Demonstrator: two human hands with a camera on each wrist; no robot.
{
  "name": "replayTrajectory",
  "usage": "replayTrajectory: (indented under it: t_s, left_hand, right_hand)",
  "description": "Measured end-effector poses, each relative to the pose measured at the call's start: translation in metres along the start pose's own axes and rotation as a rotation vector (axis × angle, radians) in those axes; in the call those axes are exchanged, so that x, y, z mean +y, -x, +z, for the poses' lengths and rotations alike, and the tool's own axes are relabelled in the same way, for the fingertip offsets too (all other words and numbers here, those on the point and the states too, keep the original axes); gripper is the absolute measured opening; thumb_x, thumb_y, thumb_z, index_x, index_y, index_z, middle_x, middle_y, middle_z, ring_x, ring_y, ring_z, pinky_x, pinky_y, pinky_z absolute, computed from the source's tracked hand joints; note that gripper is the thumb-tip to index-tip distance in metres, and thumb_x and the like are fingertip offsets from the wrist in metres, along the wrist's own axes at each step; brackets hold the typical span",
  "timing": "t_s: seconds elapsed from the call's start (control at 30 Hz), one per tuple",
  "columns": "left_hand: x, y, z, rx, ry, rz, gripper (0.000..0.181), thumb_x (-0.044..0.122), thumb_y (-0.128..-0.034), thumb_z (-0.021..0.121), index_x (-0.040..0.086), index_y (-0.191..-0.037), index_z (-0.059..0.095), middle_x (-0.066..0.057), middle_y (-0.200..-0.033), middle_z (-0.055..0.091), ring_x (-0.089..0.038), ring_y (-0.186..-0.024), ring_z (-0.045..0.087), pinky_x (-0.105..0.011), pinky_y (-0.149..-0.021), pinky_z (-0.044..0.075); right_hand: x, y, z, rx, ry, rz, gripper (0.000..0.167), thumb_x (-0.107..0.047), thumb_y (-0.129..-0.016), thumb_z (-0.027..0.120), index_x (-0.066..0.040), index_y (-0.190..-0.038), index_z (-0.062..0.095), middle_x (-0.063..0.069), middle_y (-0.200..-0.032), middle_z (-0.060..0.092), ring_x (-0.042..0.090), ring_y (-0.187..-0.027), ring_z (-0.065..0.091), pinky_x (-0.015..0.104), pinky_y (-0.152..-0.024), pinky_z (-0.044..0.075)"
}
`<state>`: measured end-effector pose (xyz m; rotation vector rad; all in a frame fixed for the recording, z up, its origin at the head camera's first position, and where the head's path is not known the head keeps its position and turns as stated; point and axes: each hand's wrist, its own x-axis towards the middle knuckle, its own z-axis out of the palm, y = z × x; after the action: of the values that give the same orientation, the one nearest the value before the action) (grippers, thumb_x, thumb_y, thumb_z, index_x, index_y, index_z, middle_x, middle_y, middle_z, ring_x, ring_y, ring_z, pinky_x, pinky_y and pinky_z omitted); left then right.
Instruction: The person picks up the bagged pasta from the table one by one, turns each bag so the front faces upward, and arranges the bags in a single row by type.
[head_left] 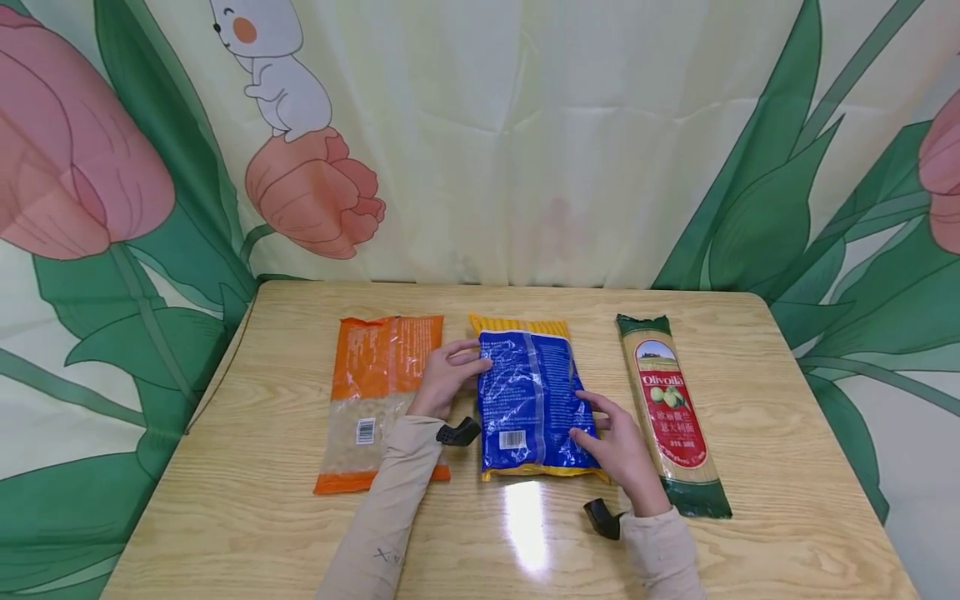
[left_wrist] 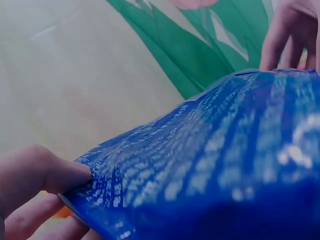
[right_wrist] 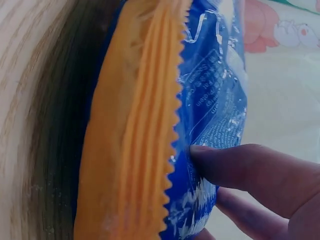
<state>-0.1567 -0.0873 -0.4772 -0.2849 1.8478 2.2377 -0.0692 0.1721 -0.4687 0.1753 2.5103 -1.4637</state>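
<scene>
A blue bag with yellow ends (head_left: pixel 534 400) shows its printed back, with a barcode at the lower left. My left hand (head_left: pixel 444 379) pinches its left edge near the top; in the left wrist view the thumb (left_wrist: pixel 70 175) lies on the blue film and the fingers are beneath. My right hand (head_left: pixel 621 446) grips the right edge lower down. The right wrist view shows that thumb (right_wrist: pixel 235 162) pressed on the blue film (right_wrist: pixel 215 90) beside the zigzag yellow seam (right_wrist: pixel 150 130), other fingers behind the edge.
An orange bag with a clear lower part (head_left: pixel 390 358) lies to the left, partly under my left forearm. A long pasta pack (head_left: pixel 675 408) with a red label lies to the right, close to my right hand. The wooden table (head_left: pixel 247 500) ends at a floral curtain (head_left: pixel 480 167).
</scene>
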Motion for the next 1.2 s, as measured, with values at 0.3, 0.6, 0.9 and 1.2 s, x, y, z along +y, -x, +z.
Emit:
replayTrajectory:
  t_s: [0.3, 0.6, 0.9, 1.2]
  left_hand:
    - [0.02, 0.01, 0.008, -0.046, 0.02, 0.081, 0.04, -0.001, -0.083, 0.076, 0.001, -0.122, 0.066, -0.019, -0.107, 0.073, -0.017, -0.079, 0.072, -0.039, -0.074, 0.062]
    - [0.034, 0.021, 0.015, -0.058, 0.069, 0.076, 0.044, 0.0, -0.0834, 0.076, 0.002, -0.126, 0.064, -0.018, -0.111, 0.072, -0.018, -0.084, 0.072, -0.034, -0.069, 0.062]
    - [0.05, 0.031, 0.026, -0.036, 0.091, 0.103, 0.041, -0.002, -0.0823, 0.076, 0.0, -0.122, 0.065, -0.02, -0.112, 0.071, -0.019, -0.084, 0.072, -0.033, -0.067, 0.062]
    - [0.065, 0.042, 0.032, -0.05, 0.068, 0.124, 0.038, -0.003, -0.0828, 0.075, 0.0, -0.12, 0.066, -0.019, -0.111, 0.071, -0.021, -0.086, 0.073, -0.03, -0.064, 0.062]
  right_hand:
    - [-0.001, 0.0, -0.001, -0.048, -0.091, 0.006, 0.055, -0.003, -0.093, 0.067, -0.009, -0.145, 0.047, 0.024, -0.139, 0.049, 0.041, -0.114, 0.061, 0.046, -0.083, 0.06]
    - [-0.001, 0.003, -0.002, -0.123, -0.163, -0.029, 0.053, -0.009, -0.095, 0.066, -0.008, -0.144, 0.046, 0.025, -0.139, 0.048, 0.038, -0.113, 0.061, 0.046, -0.086, 0.059]
    - [-0.003, 0.007, -0.003, -0.163, -0.262, -0.07, 0.053, -0.019, -0.096, 0.067, -0.005, -0.143, 0.048, 0.023, -0.145, 0.046, 0.04, -0.122, 0.058, 0.041, -0.09, 0.058]
    - [-0.027, 0.016, -0.007, -0.11, -0.29, -0.153, 0.065, -0.019, -0.09, 0.074, -0.012, -0.148, 0.044, 0.018, -0.147, 0.047, 0.038, -0.131, 0.051, 0.047, -0.099, 0.053]
